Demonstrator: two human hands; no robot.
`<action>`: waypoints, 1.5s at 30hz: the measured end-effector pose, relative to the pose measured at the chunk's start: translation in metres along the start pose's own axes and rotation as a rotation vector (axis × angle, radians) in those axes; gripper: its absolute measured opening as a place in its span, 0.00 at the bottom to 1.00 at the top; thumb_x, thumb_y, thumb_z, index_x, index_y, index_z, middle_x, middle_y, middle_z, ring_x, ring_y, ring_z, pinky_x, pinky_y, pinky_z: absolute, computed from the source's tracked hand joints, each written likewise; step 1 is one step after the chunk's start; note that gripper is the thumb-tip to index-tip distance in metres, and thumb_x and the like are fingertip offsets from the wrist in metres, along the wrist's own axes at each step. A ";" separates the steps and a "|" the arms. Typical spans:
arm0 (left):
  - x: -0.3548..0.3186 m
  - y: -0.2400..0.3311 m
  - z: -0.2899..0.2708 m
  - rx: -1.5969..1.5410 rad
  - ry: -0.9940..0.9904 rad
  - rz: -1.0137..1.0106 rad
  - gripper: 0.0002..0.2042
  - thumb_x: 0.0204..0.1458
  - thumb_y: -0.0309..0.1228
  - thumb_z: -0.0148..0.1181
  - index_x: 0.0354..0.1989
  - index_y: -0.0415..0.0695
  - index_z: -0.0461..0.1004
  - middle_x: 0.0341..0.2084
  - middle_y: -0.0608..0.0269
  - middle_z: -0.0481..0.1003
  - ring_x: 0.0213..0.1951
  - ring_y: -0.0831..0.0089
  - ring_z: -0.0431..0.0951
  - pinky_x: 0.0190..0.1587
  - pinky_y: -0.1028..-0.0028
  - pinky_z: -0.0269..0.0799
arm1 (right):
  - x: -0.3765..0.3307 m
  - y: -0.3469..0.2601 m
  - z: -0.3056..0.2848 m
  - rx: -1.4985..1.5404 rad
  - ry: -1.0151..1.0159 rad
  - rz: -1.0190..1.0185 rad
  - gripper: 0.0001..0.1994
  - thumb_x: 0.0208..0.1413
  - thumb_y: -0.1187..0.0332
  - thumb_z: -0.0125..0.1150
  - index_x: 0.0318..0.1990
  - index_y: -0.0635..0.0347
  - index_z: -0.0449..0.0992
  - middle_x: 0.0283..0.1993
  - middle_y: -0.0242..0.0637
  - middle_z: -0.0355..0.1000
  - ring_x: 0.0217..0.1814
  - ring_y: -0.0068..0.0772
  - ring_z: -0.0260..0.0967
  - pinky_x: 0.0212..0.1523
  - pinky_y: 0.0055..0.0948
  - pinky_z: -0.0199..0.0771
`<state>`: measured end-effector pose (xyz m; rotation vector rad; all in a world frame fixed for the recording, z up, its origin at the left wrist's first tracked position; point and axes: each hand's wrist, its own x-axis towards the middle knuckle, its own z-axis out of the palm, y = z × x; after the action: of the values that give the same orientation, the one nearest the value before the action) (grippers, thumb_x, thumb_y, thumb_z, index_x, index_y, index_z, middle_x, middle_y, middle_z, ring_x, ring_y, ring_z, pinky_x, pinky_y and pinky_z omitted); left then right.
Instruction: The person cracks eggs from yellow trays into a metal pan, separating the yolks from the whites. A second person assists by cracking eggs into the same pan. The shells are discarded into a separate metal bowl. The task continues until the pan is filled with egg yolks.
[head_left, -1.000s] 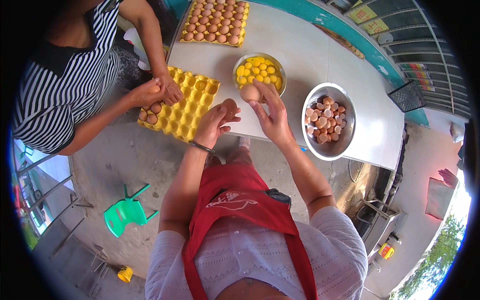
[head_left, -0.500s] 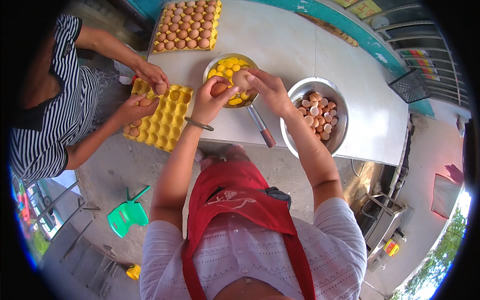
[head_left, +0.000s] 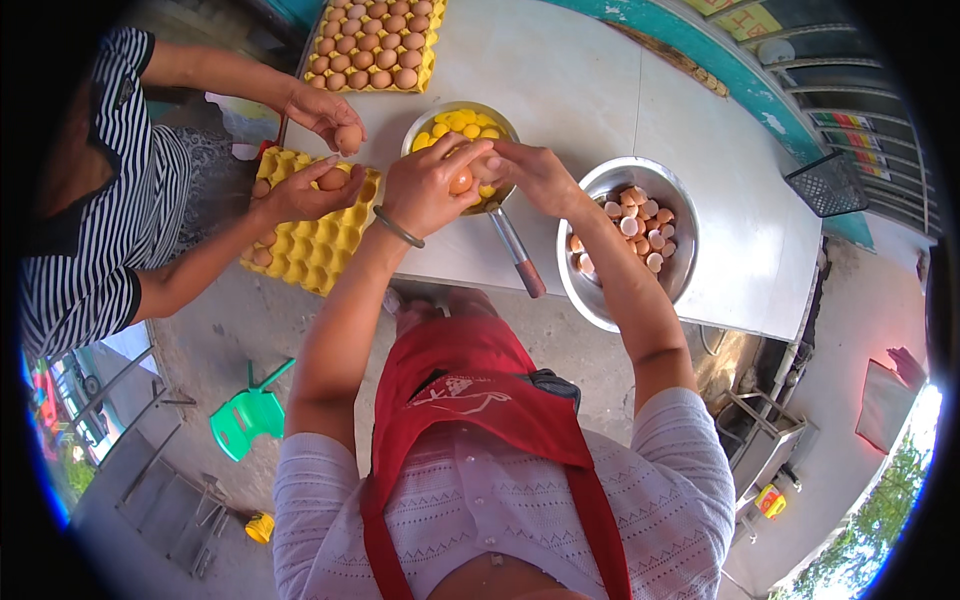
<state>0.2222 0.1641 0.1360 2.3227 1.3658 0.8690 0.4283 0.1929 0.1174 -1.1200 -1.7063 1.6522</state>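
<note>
Looks partway through: has plenty of yolks [head_left: 458, 122] already in the steel pan [head_left: 507, 124] on the desk [head_left: 575, 100], and a heap of broken shells [head_left: 640, 222] in the metal bowl [head_left: 685, 212] at four o'clock from the pan. Leaves many whole eggs [head_left: 386, 59] in the yellow tray [head_left: 425, 78] at eleven o'clock, but only a few in the mostly bare tray [head_left: 310, 250] at eight. Curls the left hand [head_left: 425, 182] around a brown egg [head_left: 461, 182] over the pan's near rim. Pinches a paler egg [head_left: 486, 170] with the right hand [head_left: 540, 180], close against the left fingers; cannot tell whether cracked, being partly covered. Reaches in with forearms from seven and five o'clock, wrists bent inward, elbows wide.
</note>
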 end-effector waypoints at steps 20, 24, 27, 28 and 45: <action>0.005 -0.015 0.016 -0.014 0.031 0.094 0.25 0.41 0.30 0.67 0.53 0.56 0.74 0.43 0.69 0.75 0.39 0.65 0.80 0.39 0.67 0.79 | -0.001 0.004 -0.014 -0.140 -0.030 -0.091 0.21 0.64 0.65 0.58 0.61 0.65 0.68 0.48 0.42 0.75 0.48 0.30 0.73 0.52 0.30 0.73; 0.001 -0.016 0.012 0.030 -0.035 0.126 0.24 0.42 0.30 0.67 0.53 0.55 0.75 0.45 0.69 0.74 0.41 0.66 0.80 0.40 0.69 0.79 | -0.001 0.020 -0.019 -0.316 -0.002 -0.159 0.21 0.61 0.69 0.59 0.62 0.60 0.69 0.51 0.44 0.71 0.51 0.40 0.73 0.53 0.33 0.74; -0.001 -0.016 0.011 0.112 -0.070 0.190 0.24 0.43 0.30 0.67 0.53 0.54 0.75 0.46 0.69 0.74 0.41 0.68 0.80 0.40 0.71 0.78 | -0.001 0.023 -0.017 -0.388 0.025 -0.215 0.22 0.58 0.73 0.61 0.61 0.54 0.70 0.52 0.44 0.69 0.52 0.45 0.72 0.52 0.36 0.74; -0.001 -0.015 0.010 0.152 -0.070 0.204 0.24 0.43 0.30 0.67 0.53 0.54 0.75 0.46 0.69 0.74 0.42 0.69 0.80 0.40 0.71 0.78 | -0.001 0.024 -0.017 -0.412 0.043 -0.242 0.23 0.56 0.74 0.61 0.61 0.54 0.71 0.52 0.43 0.69 0.52 0.45 0.71 0.52 0.36 0.74; -0.016 0.038 0.067 -0.121 0.097 -0.338 0.20 0.46 0.37 0.68 0.50 0.50 0.75 0.34 0.59 0.80 0.37 0.57 0.80 0.38 0.63 0.76 | -0.056 0.066 -0.007 -0.389 0.421 0.136 0.20 0.58 0.75 0.59 0.58 0.56 0.73 0.40 0.37 0.76 0.39 0.35 0.75 0.44 0.27 0.75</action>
<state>0.2849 0.1344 0.0995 1.9067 1.6345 0.9362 0.4778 0.1453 0.0643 -1.6617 -1.7307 1.0680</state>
